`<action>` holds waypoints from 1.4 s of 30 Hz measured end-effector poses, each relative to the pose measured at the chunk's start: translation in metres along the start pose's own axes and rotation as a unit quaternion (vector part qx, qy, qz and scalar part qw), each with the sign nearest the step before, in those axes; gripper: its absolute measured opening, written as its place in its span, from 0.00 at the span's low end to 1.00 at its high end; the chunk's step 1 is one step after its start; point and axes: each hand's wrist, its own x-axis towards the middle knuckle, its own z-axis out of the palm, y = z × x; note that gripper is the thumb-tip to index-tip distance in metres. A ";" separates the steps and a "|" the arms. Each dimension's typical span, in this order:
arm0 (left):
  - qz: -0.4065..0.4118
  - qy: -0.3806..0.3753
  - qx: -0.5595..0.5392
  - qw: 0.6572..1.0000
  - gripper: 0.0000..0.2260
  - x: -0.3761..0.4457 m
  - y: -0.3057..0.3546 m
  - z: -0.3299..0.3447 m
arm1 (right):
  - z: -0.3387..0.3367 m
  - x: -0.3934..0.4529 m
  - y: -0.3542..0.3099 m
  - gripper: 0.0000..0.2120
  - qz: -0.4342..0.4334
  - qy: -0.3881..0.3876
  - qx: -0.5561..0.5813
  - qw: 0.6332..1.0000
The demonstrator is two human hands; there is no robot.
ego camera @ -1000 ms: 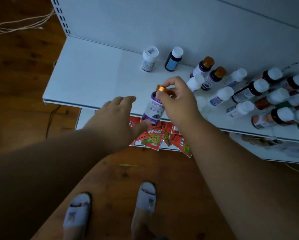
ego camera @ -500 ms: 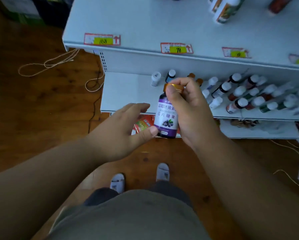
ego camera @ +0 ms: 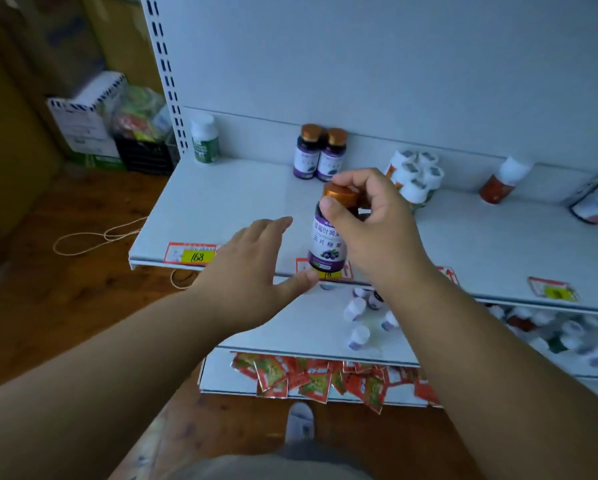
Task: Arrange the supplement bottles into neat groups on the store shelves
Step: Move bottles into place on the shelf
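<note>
My right hand (ego camera: 377,230) pinches one purple-labelled bottle (ego camera: 328,242) by its copper cap, upright above the near edge of the upper shelf (ego camera: 228,202). Its white and purple label carries a berry picture. My left hand (ego camera: 252,268) is spread, thumb touching the bottle's base. Two matching copper-capped bottles (ego camera: 320,154) stand together at the far back, one green-labelled white bottle (ego camera: 205,140) far left, one red bottle (ego camera: 500,181) to the right.
</note>
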 end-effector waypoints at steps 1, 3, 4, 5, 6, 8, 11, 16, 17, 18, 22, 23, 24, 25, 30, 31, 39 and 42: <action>-0.014 -0.002 0.016 1.000 0.39 0.018 0.000 0.002 | -0.001 0.019 0.006 0.10 -0.005 -0.006 -0.016 1.000; -0.039 -0.016 0.042 0.998 0.39 0.048 -0.001 0.008 | 0.000 0.051 0.017 0.11 0.001 -0.031 -0.055 0.998; -0.047 -0.022 0.054 0.997 0.40 0.063 -0.003 0.012 | 0.001 0.066 0.022 0.12 0.001 -0.045 -0.082 0.996; -0.056 -0.027 0.066 0.996 0.40 0.077 -0.006 0.015 | 0.003 0.080 0.026 0.13 -0.001 -0.057 -0.115 0.992; -0.067 -0.036 0.075 0.994 0.40 0.089 -0.010 0.018 | 0.005 0.092 0.030 0.14 -0.004 -0.066 -0.151 0.986; -0.082 -0.053 0.087 0.991 0.41 0.110 -0.019 0.022 | 0.013 0.113 0.037 0.15 -0.022 -0.078 -0.199 0.977; -0.067 -0.064 0.104 0.990 0.40 0.139 -0.033 0.024 | 0.029 0.144 0.049 0.15 -0.046 -0.086 -0.222 0.970; -0.024 -0.072 0.117 0.990 0.38 0.174 -0.056 0.023 | 0.045 0.170 0.069 0.13 -0.045 -0.044 -0.241 0.968; -0.016 -0.075 0.120 0.990 0.38 0.179 -0.059 0.024 | 0.047 0.171 0.072 0.13 -0.038 -0.035 -0.238 0.970; -0.009 -0.076 0.121 0.990 0.38 0.182 -0.063 0.025 | 0.050 0.171 0.074 0.12 -0.035 -0.028 -0.238 0.970; 0.008 -0.063 0.113 0.992 0.37 0.192 -0.075 0.033 | 0.056 0.172 0.074 0.12 -0.034 -0.019 -0.260 0.965; 0.012 -0.057 0.111 0.992 0.36 0.192 -0.077 0.035 | 0.057 0.171 0.073 0.12 -0.031 -0.015 -0.268 0.963; 0.017 -0.052 0.110 0.992 0.35 0.193 -0.078 0.035 | 0.057 0.170 0.072 0.12 -0.028 -0.010 -0.274 0.961; 0.022 -0.052 0.108 0.993 0.35 0.193 -0.079 0.035 | 0.057 0.169 0.072 0.13 -0.025 -0.007 -0.276 0.961; 0.040 -0.070 0.096 0.992 0.34 0.182 -0.081 0.023 | 0.059 0.146 0.057 0.18 0.002 0.011 -0.295 0.955; 0.040 -0.076 0.093 0.992 0.34 0.175 -0.081 0.021 | 0.059 0.139 0.054 0.19 0.010 0.014 -0.302 0.953; 0.084 -0.060 0.122 0.987 0.34 0.098 -0.082 -0.005 | 0.066 0.056 0.026 0.17 0.028 0.016 -0.336 0.941; 0.090 -0.036 0.129 0.987 0.33 0.052 -0.074 -0.008 | 0.064 0.020 0.016 0.18 0.014 0.015 -0.330 0.944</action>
